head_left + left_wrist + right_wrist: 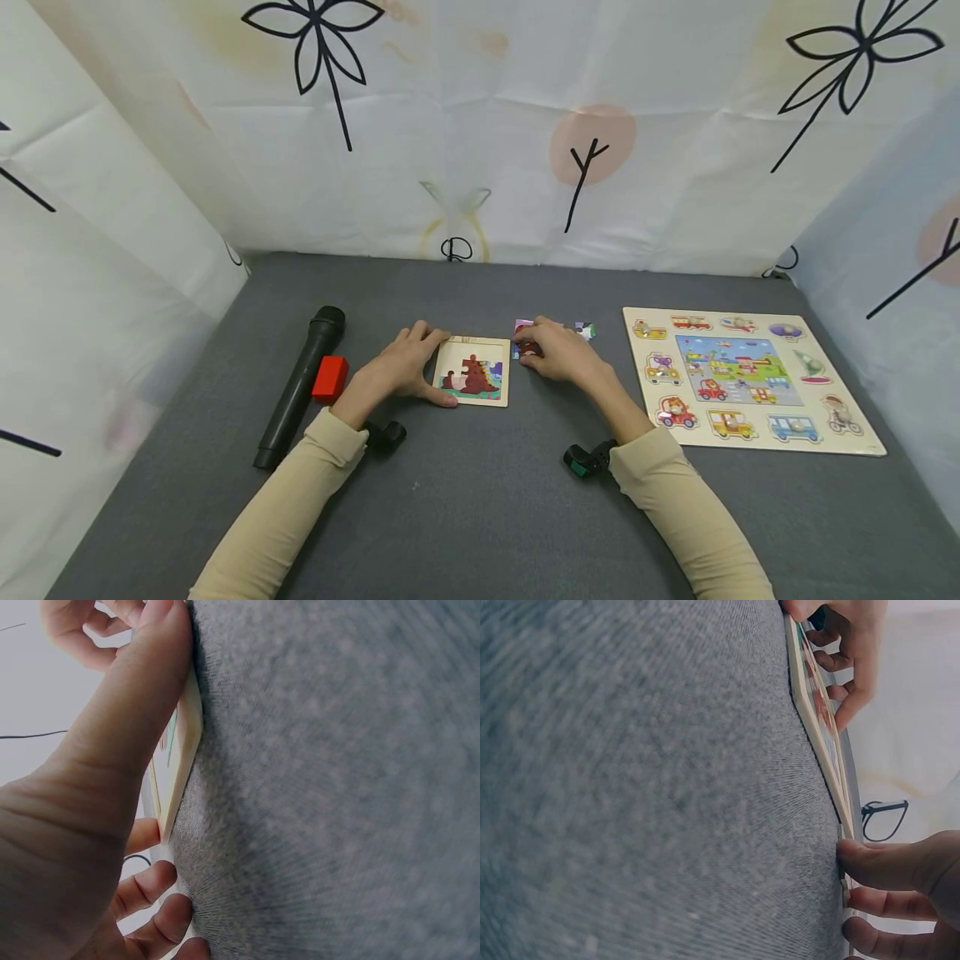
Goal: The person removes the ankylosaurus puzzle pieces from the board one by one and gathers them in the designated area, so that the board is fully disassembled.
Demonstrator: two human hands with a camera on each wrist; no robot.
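A small wooden jigsaw board lies flat on the table, partly filled with pieces that make up a brown animal picture. My left hand holds its left side, thumb along the near edge and index finger at the far corner; in the left wrist view the other fingers touch the cloth. Just right of the board, my right hand pinches a loose puzzle piece lying on the table, thumb and fingertips at its edges. More colourful puzzle pieces lie behind that hand, which partly covers them.
On the left lie a black microphone and a red block against it. A large wooden vehicle puzzle board lies to the right. Grey cloth covers the table, and printed white curtains stand around it.
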